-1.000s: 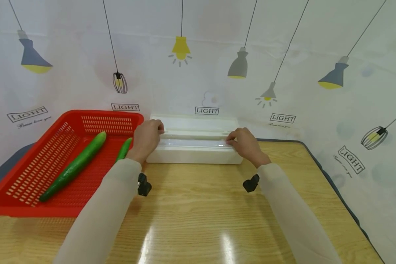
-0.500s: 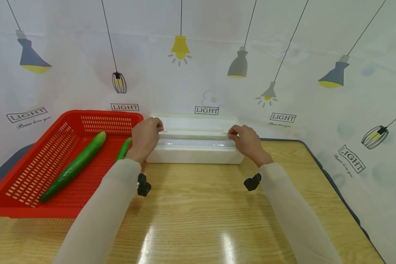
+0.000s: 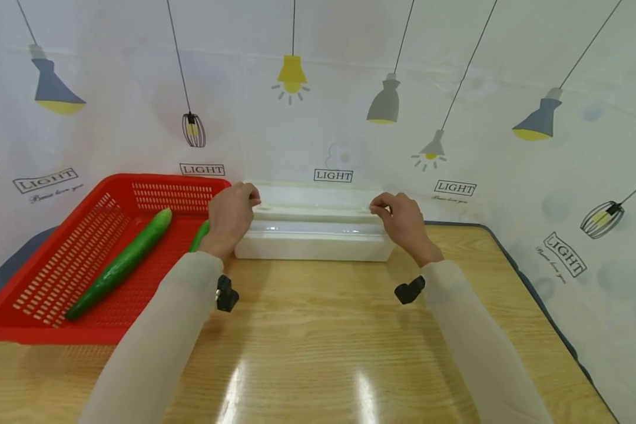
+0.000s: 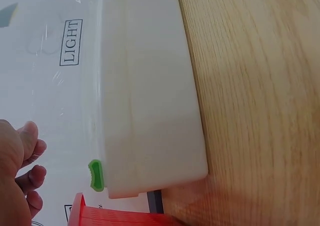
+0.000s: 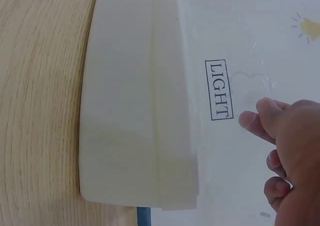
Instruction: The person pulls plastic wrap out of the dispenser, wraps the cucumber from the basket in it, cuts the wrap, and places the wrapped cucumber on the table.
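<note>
A long white cling film dispenser (image 3: 312, 248) stands at the back of the table, its lid tipped back in the head view. Clear cling film (image 5: 252, 48) rises from it, showing as faint wrinkles and glints against the wall in both wrist views. My left hand (image 3: 229, 217) pinches the film's left corner between thumb and fingers, above the box's left end. At the other end, my right hand (image 3: 404, 219) pinches the right corner with thumb and index finger. A small green slider (image 4: 96, 176) sits at the left end of the box in the left wrist view.
Left of the dispenser stands a red plastic basket (image 3: 58, 337) holding a long cucumber (image 3: 119, 265) and a second green vegetable (image 3: 198, 234), partly hidden by the left arm. A wall covering (image 3: 339, 118) printed with lamps hangs right behind the box.
Both hands have risen a little and moved slightly apart, the right one shifting right and up. The cling film has been drawn higher out of the box.
</note>
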The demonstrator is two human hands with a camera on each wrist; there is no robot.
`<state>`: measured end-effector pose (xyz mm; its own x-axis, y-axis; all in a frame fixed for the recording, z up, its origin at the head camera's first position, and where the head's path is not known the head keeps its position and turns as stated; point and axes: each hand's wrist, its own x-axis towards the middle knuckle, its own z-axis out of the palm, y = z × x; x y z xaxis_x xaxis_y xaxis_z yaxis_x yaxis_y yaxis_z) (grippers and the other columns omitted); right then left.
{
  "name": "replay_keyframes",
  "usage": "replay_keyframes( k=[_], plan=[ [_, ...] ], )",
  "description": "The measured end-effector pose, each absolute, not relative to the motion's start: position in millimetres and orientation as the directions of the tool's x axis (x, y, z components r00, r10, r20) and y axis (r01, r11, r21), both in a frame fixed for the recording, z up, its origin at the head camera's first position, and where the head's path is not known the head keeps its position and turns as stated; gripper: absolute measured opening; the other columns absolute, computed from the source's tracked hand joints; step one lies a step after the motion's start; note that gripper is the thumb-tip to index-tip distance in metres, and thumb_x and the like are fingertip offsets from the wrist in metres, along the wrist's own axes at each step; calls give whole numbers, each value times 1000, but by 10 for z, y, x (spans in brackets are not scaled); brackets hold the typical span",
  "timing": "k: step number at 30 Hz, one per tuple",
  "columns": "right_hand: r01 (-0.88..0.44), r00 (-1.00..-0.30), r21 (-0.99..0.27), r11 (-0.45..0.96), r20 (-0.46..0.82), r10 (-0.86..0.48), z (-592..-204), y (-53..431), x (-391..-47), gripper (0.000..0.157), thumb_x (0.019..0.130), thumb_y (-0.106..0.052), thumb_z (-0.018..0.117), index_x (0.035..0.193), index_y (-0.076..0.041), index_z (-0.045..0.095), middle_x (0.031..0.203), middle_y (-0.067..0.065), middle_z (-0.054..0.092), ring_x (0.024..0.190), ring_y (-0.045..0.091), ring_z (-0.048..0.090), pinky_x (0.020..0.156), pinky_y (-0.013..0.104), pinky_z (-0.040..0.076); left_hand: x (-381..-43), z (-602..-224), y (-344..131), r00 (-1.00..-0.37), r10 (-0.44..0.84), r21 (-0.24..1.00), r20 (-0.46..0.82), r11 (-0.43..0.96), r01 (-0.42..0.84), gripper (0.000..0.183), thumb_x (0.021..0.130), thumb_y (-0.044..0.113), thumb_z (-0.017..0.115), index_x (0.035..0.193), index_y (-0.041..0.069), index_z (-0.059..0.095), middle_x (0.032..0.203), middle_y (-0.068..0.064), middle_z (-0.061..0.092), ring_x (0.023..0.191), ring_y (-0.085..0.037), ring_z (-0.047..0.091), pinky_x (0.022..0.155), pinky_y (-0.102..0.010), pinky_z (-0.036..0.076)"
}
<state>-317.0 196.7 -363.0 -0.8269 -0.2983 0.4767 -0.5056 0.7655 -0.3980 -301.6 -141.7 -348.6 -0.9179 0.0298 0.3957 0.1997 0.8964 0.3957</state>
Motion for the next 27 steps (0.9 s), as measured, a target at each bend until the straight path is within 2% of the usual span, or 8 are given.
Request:
replay_keyframes(
  k=[9,16,27],
  plan=[
    [-525,-803,-373,765,516,-300,-3519,1959,-3160,10,95,-15,60,99,-8,65,89,7,66,68,23,45,60,38,35,-2987,-3399,-1471,-879,61,373,473,890,263,9,93,14,63,91,6,68,87,-8,65,72,-26,56,61,-39,46],
    [-526,-796,-363,769,527,-296,-3387,1960,-3127,11,94,-16,60,100,-8,65,90,8,66,70,24,46,60,38,36,-2949,-3284,-1469,-871,64,373,487,887,274,12,95,16,60,95,7,67,91,-9,65,74,-25,54,67,-37,47],
    [-562,-748,-323,761,590,-302,-3214,1960,-3079,8,96,-11,58,98,-6,64,84,8,65,69,25,47,60,39,37,-2863,-3118,-1472,-800,68,343,596,880,330,12,95,12,60,97,4,69,91,-10,66,76,-27,58,66,-37,48]
  ],
)
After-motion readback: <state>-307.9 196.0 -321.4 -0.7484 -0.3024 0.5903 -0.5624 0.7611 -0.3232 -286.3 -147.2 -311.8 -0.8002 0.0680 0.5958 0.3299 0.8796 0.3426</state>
